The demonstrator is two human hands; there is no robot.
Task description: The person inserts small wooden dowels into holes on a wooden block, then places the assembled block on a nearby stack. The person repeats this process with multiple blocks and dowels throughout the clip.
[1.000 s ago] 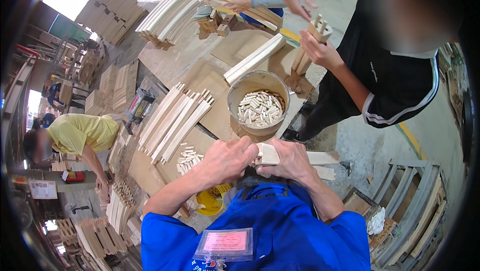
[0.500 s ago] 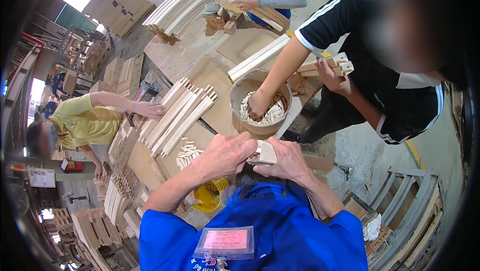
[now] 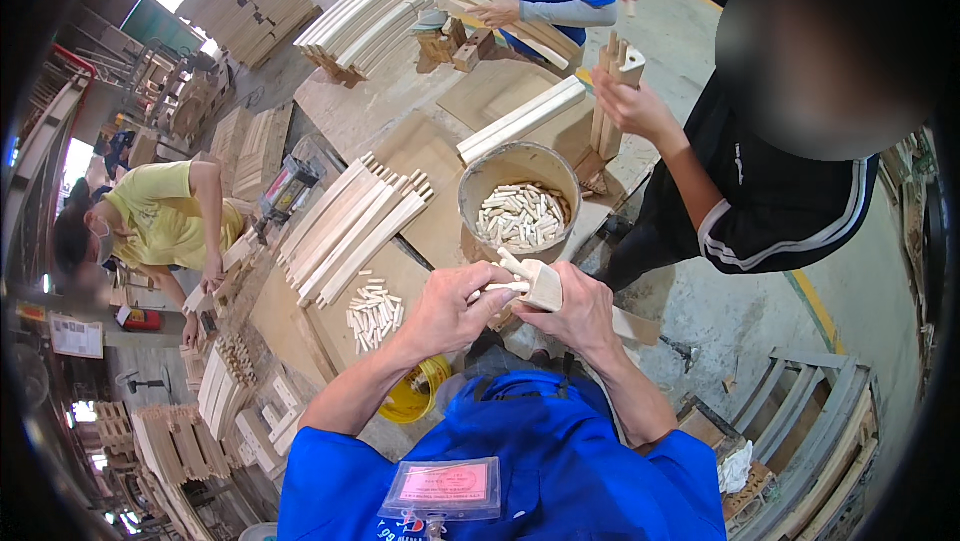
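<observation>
Woodworking workshop | stacked timber | worktable | curved slats | bucket of dowels

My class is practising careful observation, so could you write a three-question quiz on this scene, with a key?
1. Multiple choice: what does the camera wearer's left hand pinch? (a) a screwdriver; (b) a short dowel; (c) a cloth.
2. True or false: the round bucket holds many loose dowels.
3. Fill in: the camera wearer's ____ hand grips the pale wooden piece.

Key: 1. b. 2. True. 3. Right: the right hand grips it.
</observation>
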